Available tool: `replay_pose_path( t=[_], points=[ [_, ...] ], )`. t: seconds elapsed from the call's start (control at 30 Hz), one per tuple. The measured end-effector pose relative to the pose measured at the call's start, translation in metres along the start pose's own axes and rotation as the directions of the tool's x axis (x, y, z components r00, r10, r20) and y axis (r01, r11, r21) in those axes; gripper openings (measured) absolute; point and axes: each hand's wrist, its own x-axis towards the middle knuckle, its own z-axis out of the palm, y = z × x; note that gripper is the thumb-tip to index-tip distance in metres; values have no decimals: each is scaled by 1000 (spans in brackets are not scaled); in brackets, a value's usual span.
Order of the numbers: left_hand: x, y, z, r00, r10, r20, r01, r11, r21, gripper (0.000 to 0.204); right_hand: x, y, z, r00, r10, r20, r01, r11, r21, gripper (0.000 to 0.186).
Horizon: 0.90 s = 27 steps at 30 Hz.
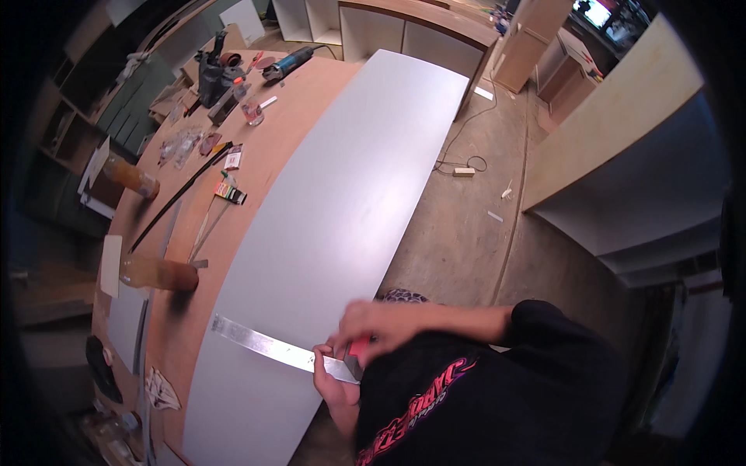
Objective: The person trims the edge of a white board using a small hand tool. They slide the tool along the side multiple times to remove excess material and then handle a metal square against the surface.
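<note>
A shiny metal strip [268,342] lies across the long pale-grey board [334,179], near my body. My left hand [336,388] is closed around the strip's near end, beside a red-and-dark piece [357,349] too hidden to identify. Just above that piece, my right hand [377,326] reaches across from the right, smeared by motion, so its fingers and anything they hold are unclear.
The plywood table [318,85] carries two bottles [163,276] of brown liquid, an angle grinder [284,68], a dark bag [214,81] and small items. Unfinished cabinets [373,35] stand ahead. A curved panel [606,132] rises at right. A cable with power strip [464,172] lies on the floor.
</note>
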Motion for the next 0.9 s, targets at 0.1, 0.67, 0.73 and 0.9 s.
replay_pose_path(
  t=[0.1,0.67,0.73,0.9],
  points=[
    [1,23,41,999,2,-52,3,997,81,32,-50,100,-45,201,555,-807,-528,755,388,47],
    [30,-46,85,978,105,-181,-118,991,-65,30,-210,271,-170,-112,892,-438,-116,426,897,21],
    [36,-55,100,978,113,-177,-131,987,-93,31,-227,270,-187,20,923,-383,-221,378,899,28],
    [20,-80,105,933,313,-178,-327,944,-52,59,-195,198,-228,74,982,-174,-936,129,329,41]
  ],
)
